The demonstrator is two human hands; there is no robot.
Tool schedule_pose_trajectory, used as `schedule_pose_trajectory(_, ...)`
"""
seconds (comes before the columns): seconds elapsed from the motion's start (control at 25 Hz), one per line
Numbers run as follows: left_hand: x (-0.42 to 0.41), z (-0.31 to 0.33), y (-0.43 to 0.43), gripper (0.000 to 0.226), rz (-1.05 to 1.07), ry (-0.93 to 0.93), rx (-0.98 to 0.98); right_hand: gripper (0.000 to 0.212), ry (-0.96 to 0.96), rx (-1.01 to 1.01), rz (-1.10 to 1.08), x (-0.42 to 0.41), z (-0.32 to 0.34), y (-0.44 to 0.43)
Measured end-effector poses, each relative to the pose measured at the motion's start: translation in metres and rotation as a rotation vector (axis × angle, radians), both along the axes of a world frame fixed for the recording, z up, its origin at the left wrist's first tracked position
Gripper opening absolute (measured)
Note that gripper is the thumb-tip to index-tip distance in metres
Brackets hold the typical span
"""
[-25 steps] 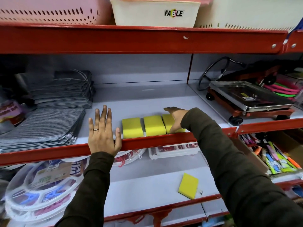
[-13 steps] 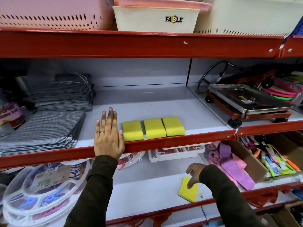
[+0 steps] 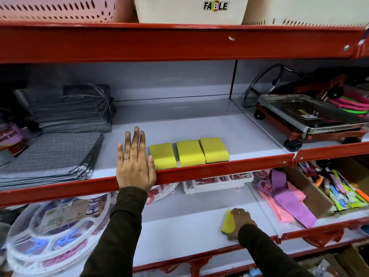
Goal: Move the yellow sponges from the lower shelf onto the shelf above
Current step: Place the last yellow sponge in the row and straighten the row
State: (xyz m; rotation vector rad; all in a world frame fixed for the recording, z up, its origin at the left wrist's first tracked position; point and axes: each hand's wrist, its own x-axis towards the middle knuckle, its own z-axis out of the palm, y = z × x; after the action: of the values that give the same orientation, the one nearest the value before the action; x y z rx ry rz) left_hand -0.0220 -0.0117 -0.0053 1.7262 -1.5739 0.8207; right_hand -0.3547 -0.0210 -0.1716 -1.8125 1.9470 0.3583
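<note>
Three yellow sponges (image 3: 190, 153) lie side by side at the front of the upper shelf (image 3: 219, 168). My left hand (image 3: 134, 162) rests flat and open on that shelf's red front edge, its thumb touching the leftmost sponge. On the lower shelf (image 3: 179, 232) a single yellow sponge (image 3: 227, 221) is tipped up on its edge, with a dark layer showing at its bottom. My right hand (image 3: 240, 221) is closed around it from the right, thumb under its near end.
Stacks of grey cloths (image 3: 60, 136) fill the upper shelf's left side. A steel tray on a wheeled red stand (image 3: 311, 120) sits to the right. Round plastic trays (image 3: 54, 232), pink and purple ribbons (image 3: 285, 196) and a box of pens (image 3: 343, 188) flank the lower shelf.
My right hand left the third sponge on the upper shelf, dropped to the lower shelf and gripped the single sponge there, tilting it up. My left hand stayed put.
</note>
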Motion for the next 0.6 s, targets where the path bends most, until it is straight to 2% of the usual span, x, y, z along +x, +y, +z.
schedule_pose_trajectory(0.28,-0.001,0.001,0.002,0.068,-0.004,0.004,0.016,0.102,0.038,-0.121,0.101,0.013,0.04,0.003)
schedule_pose_trajectory(0.36,-0.001,0.001,0.002,0.067,-0.003,0.006,0.03,0.1,0.019,-0.122,0.168,0.018,0.075,0.002)
schedule_pose_trajectory(0.52,-0.002,0.001,0.003,0.067,-0.005,0.024,0.054,0.095,-0.104,0.042,0.22,0.021,0.176,0.01)
schedule_pose_trajectory(0.6,-0.003,0.001,0.003,0.068,0.0,0.029,0.061,0.094,-0.14,0.016,0.262,0.02,0.229,0.023)
